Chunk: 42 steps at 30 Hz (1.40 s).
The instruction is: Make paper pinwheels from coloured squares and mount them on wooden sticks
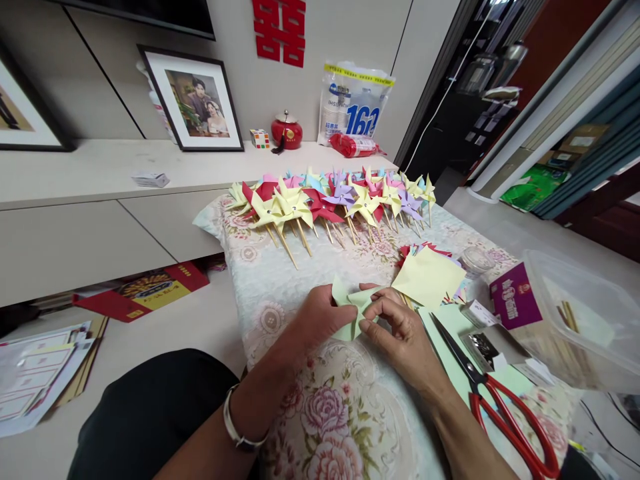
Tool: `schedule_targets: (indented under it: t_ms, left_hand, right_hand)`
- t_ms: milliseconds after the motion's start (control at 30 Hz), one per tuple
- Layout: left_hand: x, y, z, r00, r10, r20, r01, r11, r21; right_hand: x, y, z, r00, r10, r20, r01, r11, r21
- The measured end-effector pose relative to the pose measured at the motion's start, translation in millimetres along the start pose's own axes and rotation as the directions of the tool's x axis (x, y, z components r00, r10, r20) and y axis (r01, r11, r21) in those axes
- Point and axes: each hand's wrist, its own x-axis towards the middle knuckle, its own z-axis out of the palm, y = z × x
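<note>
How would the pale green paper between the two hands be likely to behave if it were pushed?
The pale green paper probably feels light, as it looks like a thin sheet. It likely bends easily, since its flaps already curve between the left hand and right hand.

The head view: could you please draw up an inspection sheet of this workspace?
Surface: floral cloth, partly covered.
Job's things: folded light-green paper in hand; pinwheels on sticks grouped at the far end; yellow paper square at right.
Clutter: red-handled scissors resting on light-green sheets; clear tub beside them.
Hands: left hand and right hand both on the folded paper.
Cables: white cord at right rear; dark cable low right.
Surroundings: cabinet ledge behind, bearing a framed photo.
</note>
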Motion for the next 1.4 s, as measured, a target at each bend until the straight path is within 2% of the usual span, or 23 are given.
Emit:
schedule_targets:
  t_ms: [233, 567, 733, 967, 1400]
  left_hand:
    - [0.8, 0.2, 5.7, 1.000, -0.015, -0.024, 0.014, 0.999, -0.045]
    - [-0.6, 0.8, 9.7, 0.997, -0.009, -0.080, 0.003, 0.998, -0.070]
    - [-0.3, -1.4, 10.3, 0.996, -0.010, -0.087, 0.008, 1.000, -0.019]
    - [0.1, -0.3, 11.7, 0.994, 0.036, -0.101, -0.032, 0.999, 0.043]
    - [1.2, -2.0, 10.8, 0.996, 0.033, -0.081, -0.027, 0.997, 0.076]
  right_hand:
    - [-1.4, 0.0, 2.6, 0.993, 0.111, -0.045, -0.105, 0.987, 0.120]
    - [-0.1, 3.9, 6.5, 0.950, 0.280, -0.138, -0.258, 0.953, 0.156]
    - [0.2, 5.1, 7.7, 0.941, 0.298, -0.159, -0.276, 0.950, 0.145]
    - [-1.5, 6.2, 7.4, 0.937, 0.327, -0.124, -0.313, 0.942, 0.124]
    - [-0.8, 7.3, 6.5, 0.952, 0.291, -0.094, -0.277, 0.951, 0.140]
